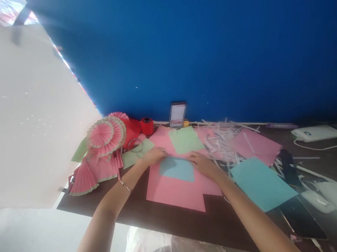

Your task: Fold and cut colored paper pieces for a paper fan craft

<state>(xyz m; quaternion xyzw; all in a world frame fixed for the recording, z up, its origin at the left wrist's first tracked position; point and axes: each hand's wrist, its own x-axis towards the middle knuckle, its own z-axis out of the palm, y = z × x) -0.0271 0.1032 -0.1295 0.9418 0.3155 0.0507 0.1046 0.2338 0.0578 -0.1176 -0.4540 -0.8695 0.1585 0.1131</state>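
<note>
A small light blue paper (177,170) lies over larger pink sheets (176,197) at the middle of the dark table. Its far edge looks folded up into a narrow strip. My left hand (156,155) pinches the left end of that strip, and my right hand (201,162) has its fingers closed on the right end. A green sheet (186,140) lies just beyond my hands. To the right rests a turquoise sheet (263,183). Pleated pink and green paper fans (105,136) are heaped at the left.
Red tape (147,126) and a propped card (178,114) stand by the blue wall (208,49). White paper strips (224,140) are piled beside a pink sheet (257,144) at right. A phone (304,218), cables and white devices (316,133) occupy the right side.
</note>
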